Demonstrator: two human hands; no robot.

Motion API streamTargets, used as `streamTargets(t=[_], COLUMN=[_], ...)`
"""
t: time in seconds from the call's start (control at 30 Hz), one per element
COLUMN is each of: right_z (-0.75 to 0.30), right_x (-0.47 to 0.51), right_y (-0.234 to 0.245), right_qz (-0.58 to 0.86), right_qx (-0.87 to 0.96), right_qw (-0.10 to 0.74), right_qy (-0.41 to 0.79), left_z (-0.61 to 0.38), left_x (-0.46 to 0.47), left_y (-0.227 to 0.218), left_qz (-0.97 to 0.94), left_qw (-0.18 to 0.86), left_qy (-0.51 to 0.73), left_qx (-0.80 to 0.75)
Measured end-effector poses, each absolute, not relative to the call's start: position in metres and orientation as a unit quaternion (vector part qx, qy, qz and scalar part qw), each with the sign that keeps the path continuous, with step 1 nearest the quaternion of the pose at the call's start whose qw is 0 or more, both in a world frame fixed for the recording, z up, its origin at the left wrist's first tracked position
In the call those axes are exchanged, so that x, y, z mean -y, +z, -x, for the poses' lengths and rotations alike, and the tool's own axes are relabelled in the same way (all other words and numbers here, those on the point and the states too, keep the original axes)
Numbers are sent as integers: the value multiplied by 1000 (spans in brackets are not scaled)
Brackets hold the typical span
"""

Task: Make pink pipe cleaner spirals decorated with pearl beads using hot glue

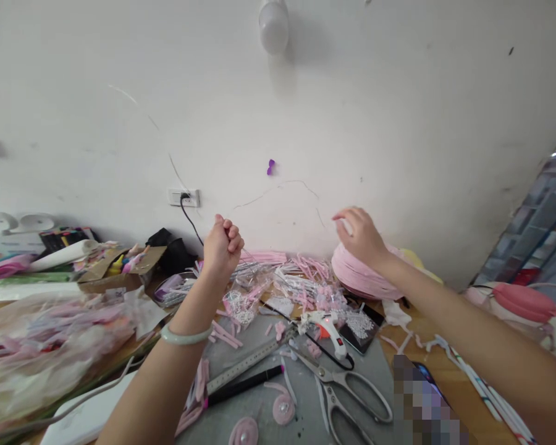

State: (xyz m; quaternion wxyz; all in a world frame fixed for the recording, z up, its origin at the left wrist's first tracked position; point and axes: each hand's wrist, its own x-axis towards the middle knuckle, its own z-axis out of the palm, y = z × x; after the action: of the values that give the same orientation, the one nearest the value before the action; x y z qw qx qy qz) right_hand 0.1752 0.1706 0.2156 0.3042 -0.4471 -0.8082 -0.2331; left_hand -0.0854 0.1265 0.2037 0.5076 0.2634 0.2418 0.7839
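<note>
Left hand (222,246) fisted, right hand (362,238) — pinching or parted, I cannot tell — above two rosettes (283,409), one pair of scissors (325,374).

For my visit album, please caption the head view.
Left hand curled, right hand raised, over a table with scissors and ruler.

This is a craft workspace — whether home or workshop, I cannot tell. Scissors (323,373) and a glue gun (332,332) at five o'clock, a ruler (243,366) at half past six, and bagged white beads (241,308) at seven show it.
</note>
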Motion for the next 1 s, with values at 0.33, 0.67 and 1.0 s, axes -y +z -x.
streamTargets(t=[0.33, 0.67, 1.0], right_z=[-102, -99, -118], right_x=[-121, -126, -143], right_y=[152, 141, 146], right_qz=[315, 357, 430], right_qx=[937, 898, 686], right_qw=[152, 185, 426], right_qy=[-17, 177, 404], left_z=[101, 104, 118], left_x=[-121, -116, -103], left_y=[194, 180, 159], left_qz=[-218, -205, -214], left_qw=[502, 506, 520], left_qy=[804, 806, 791], left_qx=[-231, -227, -240])
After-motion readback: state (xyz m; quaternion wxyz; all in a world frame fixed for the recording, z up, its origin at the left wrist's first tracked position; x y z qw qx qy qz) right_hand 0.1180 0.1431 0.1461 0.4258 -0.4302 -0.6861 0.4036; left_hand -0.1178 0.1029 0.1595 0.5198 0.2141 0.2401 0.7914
